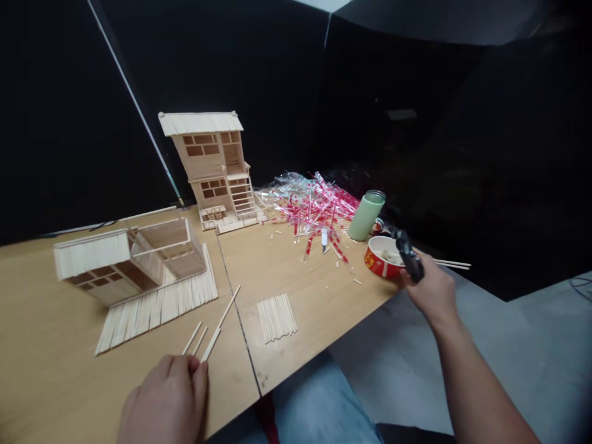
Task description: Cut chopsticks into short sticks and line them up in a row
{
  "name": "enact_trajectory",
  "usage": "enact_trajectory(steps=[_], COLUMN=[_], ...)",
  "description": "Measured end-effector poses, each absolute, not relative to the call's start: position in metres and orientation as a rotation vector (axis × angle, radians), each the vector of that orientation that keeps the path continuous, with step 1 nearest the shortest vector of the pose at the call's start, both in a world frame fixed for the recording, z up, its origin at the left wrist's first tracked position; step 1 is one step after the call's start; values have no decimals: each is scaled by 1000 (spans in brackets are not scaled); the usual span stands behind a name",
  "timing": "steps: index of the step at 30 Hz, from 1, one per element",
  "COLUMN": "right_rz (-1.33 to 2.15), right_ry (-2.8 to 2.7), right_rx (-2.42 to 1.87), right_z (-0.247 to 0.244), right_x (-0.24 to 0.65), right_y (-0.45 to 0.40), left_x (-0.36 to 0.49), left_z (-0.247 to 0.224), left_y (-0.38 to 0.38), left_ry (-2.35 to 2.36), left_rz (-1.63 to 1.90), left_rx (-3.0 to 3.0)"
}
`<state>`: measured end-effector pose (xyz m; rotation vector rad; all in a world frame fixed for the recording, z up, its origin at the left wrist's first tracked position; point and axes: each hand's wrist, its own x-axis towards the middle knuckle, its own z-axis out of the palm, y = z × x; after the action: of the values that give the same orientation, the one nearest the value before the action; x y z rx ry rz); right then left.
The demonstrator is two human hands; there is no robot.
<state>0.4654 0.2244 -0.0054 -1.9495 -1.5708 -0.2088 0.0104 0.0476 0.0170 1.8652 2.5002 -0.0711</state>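
Observation:
My left hand (164,398) is low on the table, its fingers closed at the near ends of a few thin wooden sticks (211,344). Another stick (230,306) lies just beyond them. My right hand (430,288) grips a black tool (409,256) beside a red paper bowl (385,257) at the table's right edge. The tool's exact kind is unclear. Between my hands lies a flat row of short sticks (277,318). A low stick-built house model (99,262) on a slatted base (157,311) stands beyond my left hand.
A two-storey stick house (210,166) stands at the back. To its right are a heap of red and clear wrappers (319,200), a small white-capped bottle (324,239) and a green cup (366,217). Two long sticks (453,264) stick out past the right edge.

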Motion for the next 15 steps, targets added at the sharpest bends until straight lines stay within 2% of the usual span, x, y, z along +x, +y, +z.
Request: enact_trajectory(steps=[4, 10, 15], right_rz=[-236, -276, -439], right_ry=[-1575, -1487, -1415], right_rx=[-2008, -2069, -2009], right_z=[-2, -5, -8], right_x=[466, 461, 486], right_y=[222, 220, 196], left_x=[19, 23, 22], left_z=[23, 21, 20], left_y=[50, 45, 44], left_ry=[2524, 2559, 2568], left_rz=[-206, -207, -180], left_rx=[1893, 1894, 1917])
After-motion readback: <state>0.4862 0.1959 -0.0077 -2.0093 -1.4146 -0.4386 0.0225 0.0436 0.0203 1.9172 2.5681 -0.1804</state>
